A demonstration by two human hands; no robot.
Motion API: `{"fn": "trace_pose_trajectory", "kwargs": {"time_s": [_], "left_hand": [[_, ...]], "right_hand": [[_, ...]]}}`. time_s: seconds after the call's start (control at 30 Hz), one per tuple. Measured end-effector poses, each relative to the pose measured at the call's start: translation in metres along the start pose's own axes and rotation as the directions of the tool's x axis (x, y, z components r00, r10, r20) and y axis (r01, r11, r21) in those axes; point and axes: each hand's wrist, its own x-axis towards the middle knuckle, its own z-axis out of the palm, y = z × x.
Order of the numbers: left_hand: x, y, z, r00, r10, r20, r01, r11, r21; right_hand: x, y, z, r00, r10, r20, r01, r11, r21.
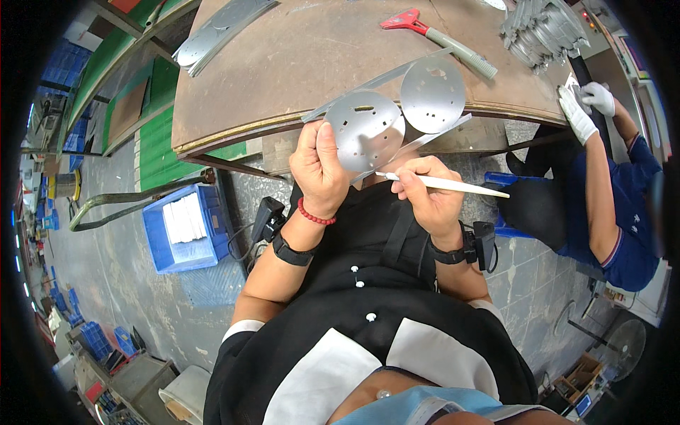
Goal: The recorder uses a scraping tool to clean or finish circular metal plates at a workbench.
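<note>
My left hand [315,166] grips the near left edge of a thin grey sheet-metal piece [366,131], thumb on top. Two round discs pierced with small holes and slots make up the piece, with narrow strips along its sides. It is tilted over the table's front edge. In my right hand [430,195] is a slim white-handled tool [471,187], pinched like a pen. Its narrow tip meets or comes very close to the strip at the piece's near edge; whether they touch, I cannot tell.
On the brown table [283,64] lie a red-headed scraper [460,53], flat metal pieces [219,35] and a heap of stamped metal parts [542,35]. A blue crate [156,248] stands at left on the floor. A white-gloved co-worker [602,191] sits at right.
</note>
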Motion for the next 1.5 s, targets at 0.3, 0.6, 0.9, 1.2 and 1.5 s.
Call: {"fn": "trace_pose_trajectory", "kwargs": {"time_s": [0.3, 0.6, 0.9, 1.2, 1.5], "left_hand": [[-0.004, -0.007, 0.005, 0.999, 0.029, -0.016, -0.028, 0.999, 0.023], [-0.004, -0.007, 0.005, 1.000, 0.017, -0.003, -0.017, 0.999, 0.027], [-0.007, -0.014, 0.007, 1.000, 0.015, -0.016, -0.015, 1.000, 0.023], [-0.005, -0.014, 0.008, 1.000, 0.006, -0.018, -0.006, 1.000, 0.020], [-0.006, -0.019, 0.007, 0.999, -0.002, -0.032, 0.001, 1.000, -0.026]], "right_hand": [[0.002, 0.002, -0.002, 1.000, 0.003, 0.014, -0.002, 1.000, -0.019], [0.005, 0.000, -0.002, 1.000, 0.000, 0.029, 0.003, 0.996, -0.090], [0.001, -0.004, 0.010, 0.994, 0.106, 0.014, -0.106, 0.994, -0.023], [-0.006, 0.004, 0.017, 0.970, 0.232, -0.074, -0.216, 0.961, 0.171], [-0.004, -0.004, -0.007, 0.993, -0.112, 0.043, 0.119, 0.959, -0.257]]}}
